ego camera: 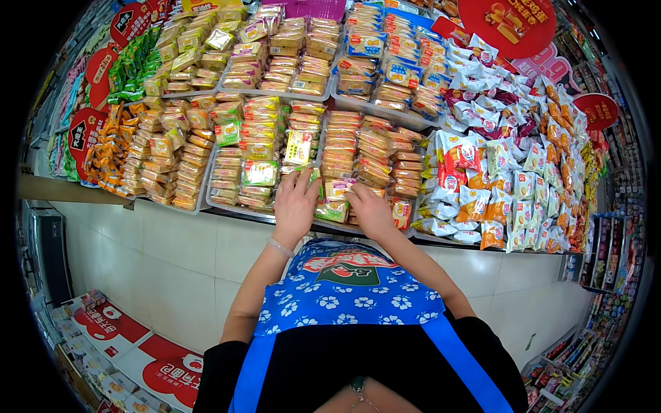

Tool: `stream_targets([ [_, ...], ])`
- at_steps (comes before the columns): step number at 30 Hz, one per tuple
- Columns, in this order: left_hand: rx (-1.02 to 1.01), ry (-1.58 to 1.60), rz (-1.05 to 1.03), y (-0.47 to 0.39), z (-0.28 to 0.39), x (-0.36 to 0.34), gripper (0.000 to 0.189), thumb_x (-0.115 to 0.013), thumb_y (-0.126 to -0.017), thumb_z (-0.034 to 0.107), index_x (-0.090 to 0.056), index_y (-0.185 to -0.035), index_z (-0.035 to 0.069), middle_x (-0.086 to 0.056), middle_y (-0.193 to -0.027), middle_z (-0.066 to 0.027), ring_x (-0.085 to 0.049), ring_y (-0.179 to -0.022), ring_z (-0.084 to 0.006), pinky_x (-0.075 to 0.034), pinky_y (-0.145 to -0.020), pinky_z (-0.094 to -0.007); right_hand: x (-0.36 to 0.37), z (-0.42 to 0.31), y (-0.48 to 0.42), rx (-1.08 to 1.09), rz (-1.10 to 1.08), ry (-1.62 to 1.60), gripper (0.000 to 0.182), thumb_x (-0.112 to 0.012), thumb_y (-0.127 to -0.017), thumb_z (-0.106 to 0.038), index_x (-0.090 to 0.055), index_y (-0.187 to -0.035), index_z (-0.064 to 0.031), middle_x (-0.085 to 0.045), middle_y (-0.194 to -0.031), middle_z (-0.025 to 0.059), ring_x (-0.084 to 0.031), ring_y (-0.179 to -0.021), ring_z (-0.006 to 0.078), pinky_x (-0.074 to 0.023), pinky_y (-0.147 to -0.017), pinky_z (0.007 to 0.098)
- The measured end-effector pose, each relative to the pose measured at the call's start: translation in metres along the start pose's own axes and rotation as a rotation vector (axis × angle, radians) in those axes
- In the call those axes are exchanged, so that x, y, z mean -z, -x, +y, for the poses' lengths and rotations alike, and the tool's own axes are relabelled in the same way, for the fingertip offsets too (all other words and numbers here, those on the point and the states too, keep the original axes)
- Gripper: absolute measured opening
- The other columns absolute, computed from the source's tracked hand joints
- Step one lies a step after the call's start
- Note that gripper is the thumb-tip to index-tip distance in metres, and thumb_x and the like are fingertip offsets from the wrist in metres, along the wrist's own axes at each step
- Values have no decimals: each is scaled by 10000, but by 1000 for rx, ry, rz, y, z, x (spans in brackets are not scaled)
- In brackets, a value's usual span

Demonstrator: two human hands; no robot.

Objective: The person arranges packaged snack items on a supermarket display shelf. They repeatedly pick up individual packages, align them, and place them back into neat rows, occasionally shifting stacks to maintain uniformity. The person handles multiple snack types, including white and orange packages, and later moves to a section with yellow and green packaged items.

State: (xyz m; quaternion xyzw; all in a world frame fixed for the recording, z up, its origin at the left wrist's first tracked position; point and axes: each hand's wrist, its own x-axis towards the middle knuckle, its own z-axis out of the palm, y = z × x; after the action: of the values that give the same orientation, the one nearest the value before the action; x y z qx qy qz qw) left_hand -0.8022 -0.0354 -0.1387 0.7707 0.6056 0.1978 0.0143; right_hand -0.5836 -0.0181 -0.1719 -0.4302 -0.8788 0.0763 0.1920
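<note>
My left hand (295, 202) lies palm down on wrapped snack packets at the front of a clear plastic bin, its fingers spread. A green-edged packet (316, 180) shows beside those fingers. My right hand (371, 209) reaches into the neighbouring bin, fingertips against a white and purple packet (338, 190); its thumb and palm side are hidden, so a grip cannot be made out. Between my hands, a green packet (332, 211) lies at the bin's front. Stacked packets (341, 144) run back in rows beyond it. A yellow packet (298, 146) lies flat above my left hand.
Blue packets (403, 72) fill a bin farther back. White and orange bags (475, 201) are heaped at right, small orange-wrapped pieces (111, 149) at left. Round red signs (508, 23) stand over the display. Behind me at left is a low red and white display (111, 325) on the tiled floor (175, 248).
</note>
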Motion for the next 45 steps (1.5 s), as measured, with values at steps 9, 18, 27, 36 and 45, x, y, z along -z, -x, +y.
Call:
stream_targets([
  [9, 81, 43, -54, -2, -9, 2, 598, -802, -724, 151, -586, -1277, 73, -500, -1387, -144, -460, -1275, -344, -406, -1046, -445, 14, 17, -14, -111, -77, -200, 363, -762, -726, -105, -609, -1055, -82, -587, -1207, 102, -551, -1148, 325, -482, -934, 433],
  [18, 64, 16, -67, -5, -12, 2, 799, -851, -652, 161, -484, -1351, 37, -509, -1280, -152, -457, -1244, -343, -382, -1054, -446, 18, 2, -26, -295, -259, -132, 465, -821, -681, -218, -617, -1075, -78, -584, -1046, 141, -562, -1031, 341, -481, -900, 416],
  [27, 131, 105, -25, -3, -12, 2, 660, -833, -677, 133, -519, -1249, 36, -560, -1134, -154, -529, -1077, -338, -443, -943, -428, 9, 20, -17, -595, -302, -551, 373, -813, -759, -202, -643, -1071, -88, -700, -859, 103, -665, -853, 232, -507, -649, 323],
  [36, 546, 602, 132, 11, -20, 19, 455, -739, -842, 113, -570, -1263, 68, -691, -1079, -177, -671, -1016, -325, -527, -822, -407, 23, 21, -28, -906, 34, -1474, 609, -720, -813, 58, -478, -1366, -23, -671, -1083, 85, -659, -936, 134, -574, -744, 293],
  [45, 604, 913, 217, 48, -32, 7, 414, -684, -868, -23, -554, -1261, -21, -669, -1164, -161, -651, -1084, -217, -513, -909, -318, -57, 1, -27, -1026, 359, -1283, 293, -731, -848, 4, -548, -1077, -13, -622, -881, 73, -616, -736, 102, -564, -623, 251],
])
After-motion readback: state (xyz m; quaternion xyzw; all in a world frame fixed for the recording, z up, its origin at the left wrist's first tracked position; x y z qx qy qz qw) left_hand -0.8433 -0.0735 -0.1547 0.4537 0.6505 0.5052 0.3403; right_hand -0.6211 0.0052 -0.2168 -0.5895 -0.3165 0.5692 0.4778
